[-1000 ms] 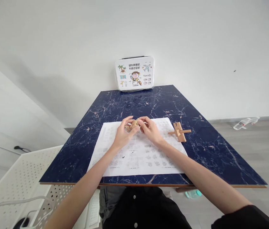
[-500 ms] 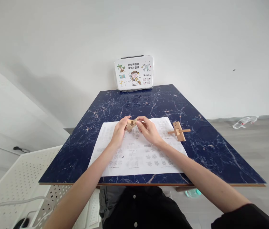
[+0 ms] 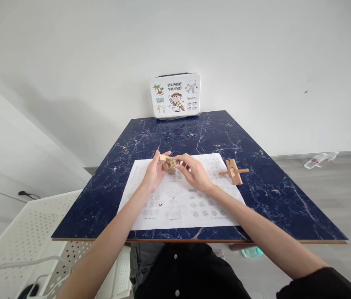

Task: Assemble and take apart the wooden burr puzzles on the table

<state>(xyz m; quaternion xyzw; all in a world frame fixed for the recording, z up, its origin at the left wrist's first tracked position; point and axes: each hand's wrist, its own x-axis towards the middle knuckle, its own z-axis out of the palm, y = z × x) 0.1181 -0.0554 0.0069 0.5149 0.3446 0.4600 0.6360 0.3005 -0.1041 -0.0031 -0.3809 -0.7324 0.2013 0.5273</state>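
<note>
Both hands hold small light-wood puzzle blocks [image 3: 171, 163] just above the printed sheet. My left hand [image 3: 156, 172] grips them from the left, its thumb raised along a pale bar. From the right, my right hand [image 3: 192, 169] pinches a block that has a dark mark on it. How the pieces join is partly hidden by the fingers. Under the hands lies the white paper sheet [image 3: 175, 207] with rows of small grey diagrams. To its right, a wooden cross-shaped piece [image 3: 234, 171], a marked flat block with a rod through it, rests across the sheet's edge.
The dark blue marbled table [image 3: 175, 135] carries a white cartoon-printed case [image 3: 176, 96] against the wall. A white perforated rack [image 3: 32, 224] stands at the lower left. Clear plastic bottles [image 3: 318, 160] lie on the floor at right, and a greenish bottle [image 3: 252, 252] is beneath the table.
The wooden pieces have been turned between my fingers, so a marked face now shows. My left hand has opened slightly around them, and my right fingers have shifted onto the marked block.
</note>
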